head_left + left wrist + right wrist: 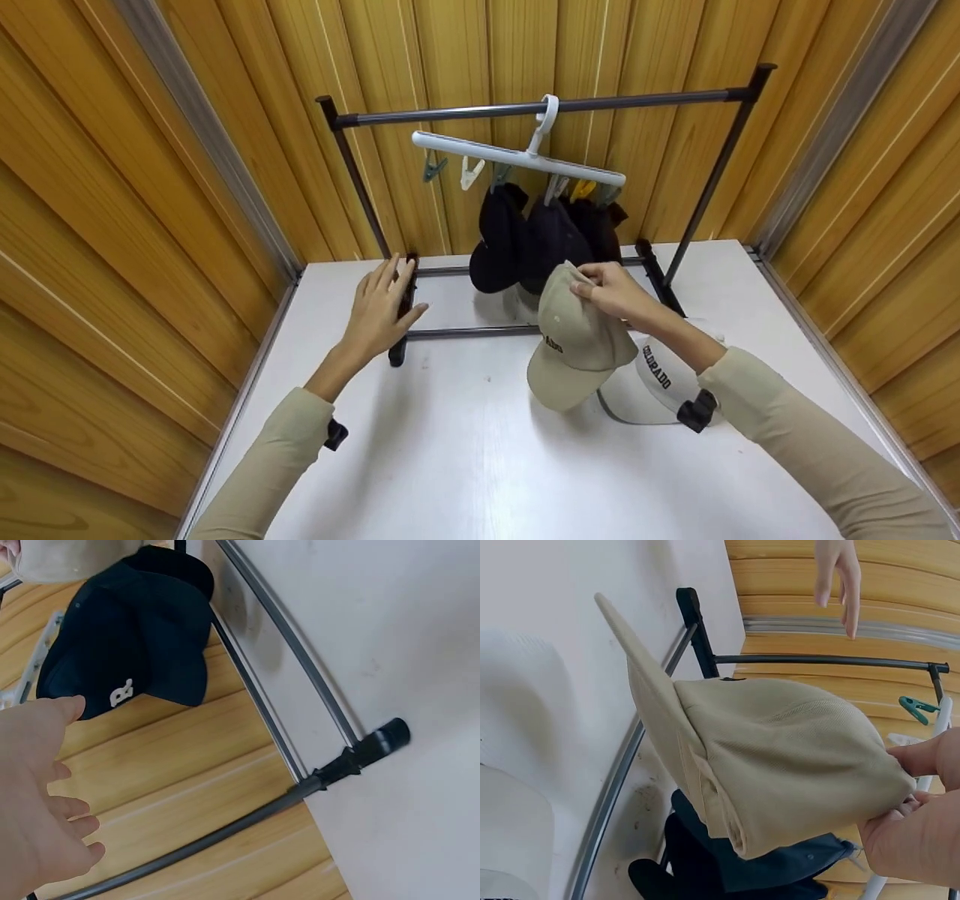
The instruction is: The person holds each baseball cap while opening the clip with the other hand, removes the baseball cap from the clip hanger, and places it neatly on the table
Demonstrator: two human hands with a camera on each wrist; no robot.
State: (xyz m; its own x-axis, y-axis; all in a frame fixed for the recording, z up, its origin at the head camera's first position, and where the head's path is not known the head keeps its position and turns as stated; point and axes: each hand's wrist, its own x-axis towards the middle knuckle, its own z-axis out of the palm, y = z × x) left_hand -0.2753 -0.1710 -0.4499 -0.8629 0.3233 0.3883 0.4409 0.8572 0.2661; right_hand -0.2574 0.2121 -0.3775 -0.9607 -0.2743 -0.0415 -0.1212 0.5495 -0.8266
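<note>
My right hand (619, 294) pinches a beige baseball cap (576, 326) by the edge opposite its brim, between thumb and fingers. The cap hangs brim down above the table, with dark lettering on its front. In the head view my left hand (377, 311) is raised near the rack's left foot, fingers extended, holding nothing. Several dark caps (499, 240) hang from the clips of a white clip hanger (510, 157), behind the beige cap. One dark cap (127, 645) shows a white letter in the left wrist view. The hanger tilts, its right end lower.
A black garment rack (465, 112) carries the hanger and stands on the white table (450, 450). Green (433, 166) and white (471, 174) clips hang without caps at the hanger's left. A white "COLORADO" cap (652, 386) lies on the table under my right forearm. Wood-patterned panels surround the table.
</note>
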